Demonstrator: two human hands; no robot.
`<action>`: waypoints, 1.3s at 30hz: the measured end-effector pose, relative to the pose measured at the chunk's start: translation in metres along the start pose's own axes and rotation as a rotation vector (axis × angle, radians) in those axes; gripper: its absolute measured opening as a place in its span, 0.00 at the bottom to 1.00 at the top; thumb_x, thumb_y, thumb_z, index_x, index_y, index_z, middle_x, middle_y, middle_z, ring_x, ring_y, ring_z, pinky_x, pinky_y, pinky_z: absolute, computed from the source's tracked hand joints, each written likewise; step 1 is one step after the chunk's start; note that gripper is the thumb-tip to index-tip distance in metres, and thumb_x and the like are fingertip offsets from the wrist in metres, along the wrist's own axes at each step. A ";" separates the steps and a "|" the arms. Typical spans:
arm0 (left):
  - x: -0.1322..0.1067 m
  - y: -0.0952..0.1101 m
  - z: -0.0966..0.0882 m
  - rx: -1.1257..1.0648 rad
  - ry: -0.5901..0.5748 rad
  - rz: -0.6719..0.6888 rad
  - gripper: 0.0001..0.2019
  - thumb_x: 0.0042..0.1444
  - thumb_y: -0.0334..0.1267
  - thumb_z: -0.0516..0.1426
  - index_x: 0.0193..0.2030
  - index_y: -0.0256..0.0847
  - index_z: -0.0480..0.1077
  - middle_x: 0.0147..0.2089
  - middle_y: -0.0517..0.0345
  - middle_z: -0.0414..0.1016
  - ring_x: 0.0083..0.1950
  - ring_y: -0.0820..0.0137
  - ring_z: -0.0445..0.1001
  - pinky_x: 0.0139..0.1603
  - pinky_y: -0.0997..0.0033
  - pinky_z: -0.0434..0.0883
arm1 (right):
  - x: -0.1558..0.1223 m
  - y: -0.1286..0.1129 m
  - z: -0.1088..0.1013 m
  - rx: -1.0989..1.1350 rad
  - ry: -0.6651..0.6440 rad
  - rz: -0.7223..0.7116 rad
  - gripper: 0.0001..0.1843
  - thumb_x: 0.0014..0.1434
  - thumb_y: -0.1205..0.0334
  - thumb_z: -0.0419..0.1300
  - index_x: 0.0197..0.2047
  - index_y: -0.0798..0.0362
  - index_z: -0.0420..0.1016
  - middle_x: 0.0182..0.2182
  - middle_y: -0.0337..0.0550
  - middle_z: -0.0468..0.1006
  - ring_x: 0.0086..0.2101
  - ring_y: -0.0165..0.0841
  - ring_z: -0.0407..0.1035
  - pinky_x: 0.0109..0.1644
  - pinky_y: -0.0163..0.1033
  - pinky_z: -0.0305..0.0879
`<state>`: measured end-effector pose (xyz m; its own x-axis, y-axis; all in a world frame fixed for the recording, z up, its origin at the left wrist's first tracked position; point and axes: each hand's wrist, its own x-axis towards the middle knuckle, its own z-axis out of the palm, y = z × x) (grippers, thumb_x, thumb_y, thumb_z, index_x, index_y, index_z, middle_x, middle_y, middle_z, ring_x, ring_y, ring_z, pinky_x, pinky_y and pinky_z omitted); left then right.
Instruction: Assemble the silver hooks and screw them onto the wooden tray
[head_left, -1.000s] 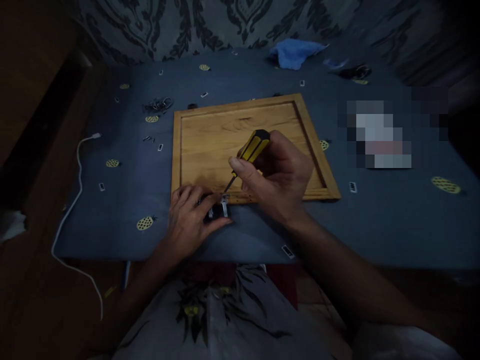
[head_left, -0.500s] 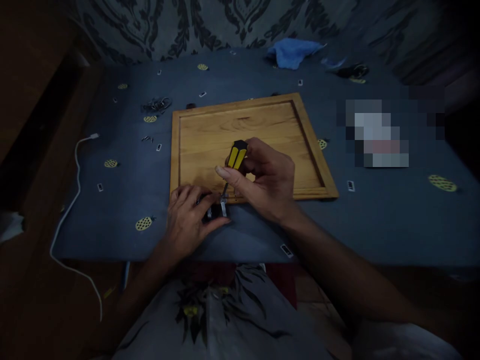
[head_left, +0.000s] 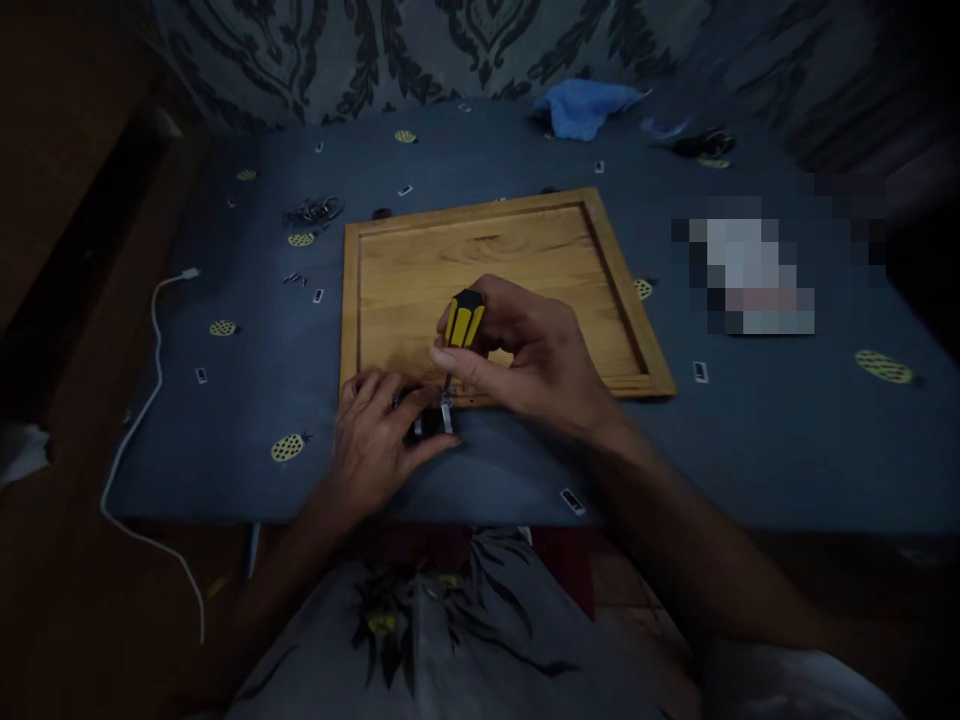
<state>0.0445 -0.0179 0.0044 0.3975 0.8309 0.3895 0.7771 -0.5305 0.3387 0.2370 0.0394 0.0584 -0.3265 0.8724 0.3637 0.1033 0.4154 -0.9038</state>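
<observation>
Fitting [head_left: 447,415] sits at the near edge of the panel [head_left: 450,270], about 7 o'clock from the panel's middle, its silver arm running 12 to 6. At its 9 o'clock, and nearer, the left hand [head_left: 379,425] appears to pinch it, thumb on the 6 o'clock side, forefinger toward 11. From 2 o'clock the right hand [head_left: 536,355] grips the screwdriver [head_left: 465,322] between thumb and curled fingers. The tool's long axis tilts steeply, handle toward 1, tip down at the fitting's 12 o'clock end; whether it is seated there is too small to tell. Farther out on the tabletop [head_left: 487,475], small metal pieces [head_left: 295,280] lie toward 10 o'clock, blue cloth [head_left: 585,108] toward 1.
</observation>
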 end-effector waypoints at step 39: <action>0.001 0.000 0.000 0.038 0.036 0.051 0.24 0.63 0.58 0.60 0.51 0.38 0.77 0.50 0.46 0.79 0.51 0.55 0.76 0.54 0.51 0.70 | 0.004 0.007 0.000 -0.130 0.034 -0.247 0.19 0.61 0.55 0.69 0.27 0.51 0.65 0.23 0.31 0.66 0.24 0.24 0.62 0.26 0.33 0.58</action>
<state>0.0452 -0.0168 0.0045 0.4197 0.7959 0.4363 0.7743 -0.5648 0.2855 0.2368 0.0458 0.0540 -0.3253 0.7478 0.5788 0.1444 0.6442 -0.7511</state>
